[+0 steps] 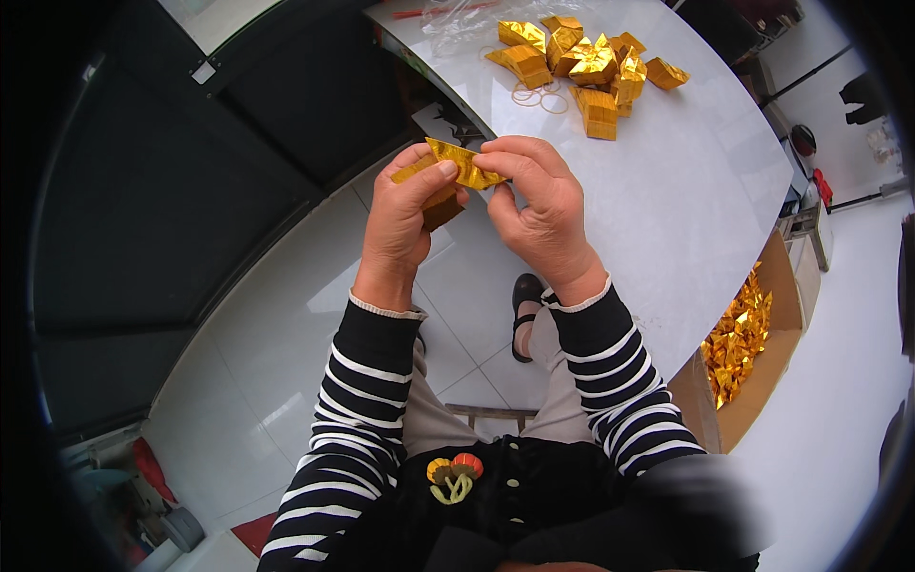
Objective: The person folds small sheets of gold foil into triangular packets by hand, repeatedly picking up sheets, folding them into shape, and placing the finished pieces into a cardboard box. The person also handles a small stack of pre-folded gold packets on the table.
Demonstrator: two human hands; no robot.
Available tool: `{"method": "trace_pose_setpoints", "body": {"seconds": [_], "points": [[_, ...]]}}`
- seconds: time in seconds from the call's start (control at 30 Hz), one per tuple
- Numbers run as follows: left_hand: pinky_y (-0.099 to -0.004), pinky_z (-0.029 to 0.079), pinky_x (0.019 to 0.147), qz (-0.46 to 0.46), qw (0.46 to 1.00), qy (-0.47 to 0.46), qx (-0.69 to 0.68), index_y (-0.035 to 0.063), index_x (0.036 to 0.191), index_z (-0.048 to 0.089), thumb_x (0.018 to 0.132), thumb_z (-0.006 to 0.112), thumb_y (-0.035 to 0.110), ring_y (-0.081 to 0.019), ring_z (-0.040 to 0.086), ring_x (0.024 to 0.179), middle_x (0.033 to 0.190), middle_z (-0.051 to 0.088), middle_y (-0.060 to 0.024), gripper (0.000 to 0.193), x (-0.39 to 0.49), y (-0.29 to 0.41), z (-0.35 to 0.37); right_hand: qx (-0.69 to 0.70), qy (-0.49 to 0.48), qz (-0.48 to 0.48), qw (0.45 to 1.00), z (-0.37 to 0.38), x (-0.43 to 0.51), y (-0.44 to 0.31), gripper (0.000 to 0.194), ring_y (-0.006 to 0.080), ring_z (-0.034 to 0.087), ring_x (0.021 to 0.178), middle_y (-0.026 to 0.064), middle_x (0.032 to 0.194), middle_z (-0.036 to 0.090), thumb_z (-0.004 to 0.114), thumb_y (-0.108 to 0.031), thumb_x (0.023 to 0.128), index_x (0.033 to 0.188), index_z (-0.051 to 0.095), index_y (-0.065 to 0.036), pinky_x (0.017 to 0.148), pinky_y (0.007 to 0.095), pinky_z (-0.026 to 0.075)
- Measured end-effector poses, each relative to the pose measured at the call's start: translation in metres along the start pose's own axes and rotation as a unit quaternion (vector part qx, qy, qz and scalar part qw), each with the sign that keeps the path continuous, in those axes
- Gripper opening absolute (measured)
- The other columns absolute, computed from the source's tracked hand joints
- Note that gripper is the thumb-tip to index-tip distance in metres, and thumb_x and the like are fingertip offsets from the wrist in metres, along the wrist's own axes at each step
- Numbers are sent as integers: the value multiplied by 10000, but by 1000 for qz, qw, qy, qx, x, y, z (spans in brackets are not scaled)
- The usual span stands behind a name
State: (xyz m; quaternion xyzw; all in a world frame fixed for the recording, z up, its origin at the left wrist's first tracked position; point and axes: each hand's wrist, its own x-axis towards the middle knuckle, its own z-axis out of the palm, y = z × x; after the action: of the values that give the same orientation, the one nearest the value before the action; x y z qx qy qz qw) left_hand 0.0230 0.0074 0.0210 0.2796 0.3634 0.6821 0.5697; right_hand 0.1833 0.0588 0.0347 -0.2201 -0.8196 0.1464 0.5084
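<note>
My left hand (406, 207) is closed around a stack of folded gold foil paper (443, 209). Its thumb also presses on a single folded gold foil piece (468, 166) with pointed ends, lying over the stack. The fingertips of my right hand (536, 193) pinch the right end of that same piece. Both hands are above the floor, beside the left edge of the white table (643, 214). Farther up on the table lie several bundles of folded gold foil paper (595, 111), with thin rubber bands (547, 99) near them.
Clear plastic film (465, 28) and a red strip (429, 11) lie at the table's far left corner. An open cardboard box (775, 343) holding many gold foil pieces (740, 336) stands right of the table. Dark panels (157, 179) stand on the left.
</note>
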Motion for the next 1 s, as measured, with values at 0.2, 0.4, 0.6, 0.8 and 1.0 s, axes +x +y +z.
{"method": "trace_pose_setpoints", "body": {"seconds": [0.2, 0.4, 0.6, 0.8, 1.0], "points": [[-247, 566, 670, 17, 998, 15, 65, 46, 982, 636, 846, 715, 137, -120, 653, 708, 880, 660, -57, 182, -1, -3, -1, 42, 6, 98, 994, 3, -1, -7, 256, 254, 662, 877, 114, 1024, 658, 718, 1, 750, 1000, 688, -39, 817, 322, 530], [-225, 566, 685, 22, 996, 21, 84, 48, 981, 649, 858, 709, 136, -102, 649, 734, 875, 660, -41, 163, -2, -4, 3, -39, 11, 43, 998, 4, -2, -4, 206, 221, 646, 847, 41, 920, 669, 729, -93, 776, 980, 702, -84, 791, 351, 474], [-221, 565, 693, 34, 995, 20, 91, 41, 982, 651, 861, 704, 135, -107, 651, 746, 880, 661, -44, 162, -2, -6, 3, -75, 14, 7, 997, 5, -2, -3, 188, 212, 643, 838, 28, 900, 665, 731, -90, 779, 965, 701, -87, 791, 345, 469], [-226, 570, 700, 35, 995, 26, 92, 34, 987, 652, 856, 713, 125, -115, 656, 754, 897, 665, -51, 171, -2, -7, 2, 30, 13, 80, 996, 9, -4, -3, 157, 182, 647, 847, 30, 900, 665, 727, -62, 783, 936, 699, -80, 735, 312, 492], [-237, 574, 720, 38, 993, 31, 106, 33, 1005, 655, 857, 719, 134, -128, 664, 774, 920, 666, -61, 190, -2, -7, 2, 324, -63, 403, 854, -1, -2, -6, 88, 88, 617, 773, 32, 853, 659, 725, -50, 846, 898, 673, -2, 731, 222, 511]]}}
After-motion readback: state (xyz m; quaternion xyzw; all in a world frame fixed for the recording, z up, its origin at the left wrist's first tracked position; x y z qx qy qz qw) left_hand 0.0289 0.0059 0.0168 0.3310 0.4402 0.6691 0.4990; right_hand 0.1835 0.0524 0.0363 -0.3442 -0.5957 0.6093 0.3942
